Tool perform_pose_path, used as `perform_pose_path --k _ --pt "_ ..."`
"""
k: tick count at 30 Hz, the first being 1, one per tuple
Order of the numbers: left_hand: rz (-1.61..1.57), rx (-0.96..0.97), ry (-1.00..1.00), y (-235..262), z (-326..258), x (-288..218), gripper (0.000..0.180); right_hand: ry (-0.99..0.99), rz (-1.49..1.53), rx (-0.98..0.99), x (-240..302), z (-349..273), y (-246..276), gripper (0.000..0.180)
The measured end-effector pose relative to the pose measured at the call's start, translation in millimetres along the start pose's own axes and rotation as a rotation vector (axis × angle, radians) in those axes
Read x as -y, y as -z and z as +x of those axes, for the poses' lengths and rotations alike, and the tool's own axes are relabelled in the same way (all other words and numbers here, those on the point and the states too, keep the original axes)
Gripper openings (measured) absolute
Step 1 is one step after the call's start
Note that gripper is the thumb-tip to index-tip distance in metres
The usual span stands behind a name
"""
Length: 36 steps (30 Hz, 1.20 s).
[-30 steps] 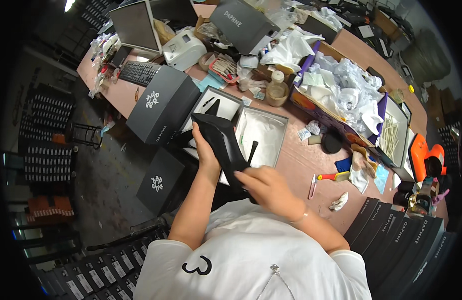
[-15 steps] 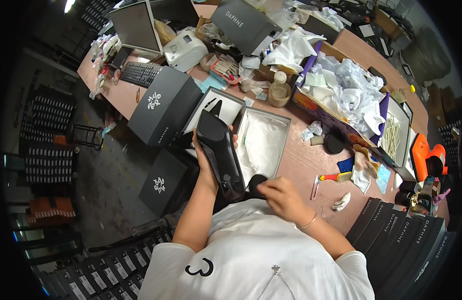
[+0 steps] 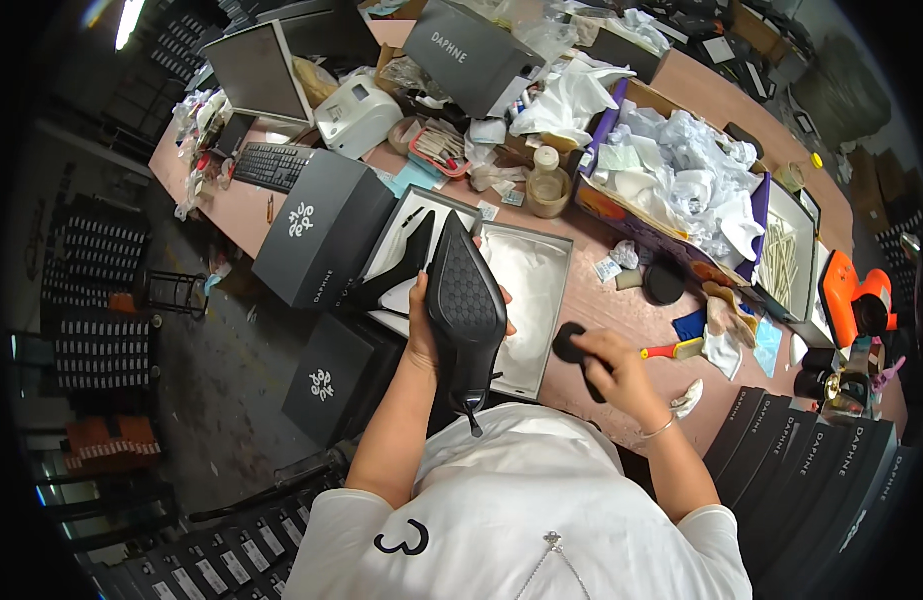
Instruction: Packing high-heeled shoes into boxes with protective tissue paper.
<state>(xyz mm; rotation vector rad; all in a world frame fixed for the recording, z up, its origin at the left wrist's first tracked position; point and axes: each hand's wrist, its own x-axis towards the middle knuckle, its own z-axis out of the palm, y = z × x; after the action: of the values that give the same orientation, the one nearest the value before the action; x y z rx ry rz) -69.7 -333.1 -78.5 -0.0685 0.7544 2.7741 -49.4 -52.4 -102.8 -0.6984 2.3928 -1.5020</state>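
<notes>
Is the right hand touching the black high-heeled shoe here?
Apart. The head view shows the right hand holding a black pad, with open box lining between it and the shoe.

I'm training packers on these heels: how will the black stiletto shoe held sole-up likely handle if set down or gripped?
The black stiletto shoe looks stiff: its sole keeps its shape in the left hand. It is probably light, since one hand lifts it. Stood upright on its thin heel it would likely tip easily. The patterned sole probably grips better than the smooth upper.
</notes>
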Motion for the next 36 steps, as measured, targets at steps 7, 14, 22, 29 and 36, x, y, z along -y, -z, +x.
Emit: perform_pose_path --k 7,14,22,29,36 --pt "0.363 -0.383 0.148 39 17 29 0.083 -0.159 -0.52 -0.237 -83 -5 -5 0.063" --pt "0.826 -0.462 0.13 -8 26 54 0.109 -0.332 0.483 0.07 21 40 -45 0.111" --pt "0.704 -0.348 0.259 8 -23 33 0.083 -0.26 0.882 -0.283 10 35 -72 0.078" --pt "0.3 -0.25 0.4 12 -80 71 0.086 -0.084 0.805 -0.404 22 33 -69 0.077" --pt "-0.201 -0.21 0.445 8 -77 85 0.065 -0.017 0.744 -0.36 25 35 -73 0.067"
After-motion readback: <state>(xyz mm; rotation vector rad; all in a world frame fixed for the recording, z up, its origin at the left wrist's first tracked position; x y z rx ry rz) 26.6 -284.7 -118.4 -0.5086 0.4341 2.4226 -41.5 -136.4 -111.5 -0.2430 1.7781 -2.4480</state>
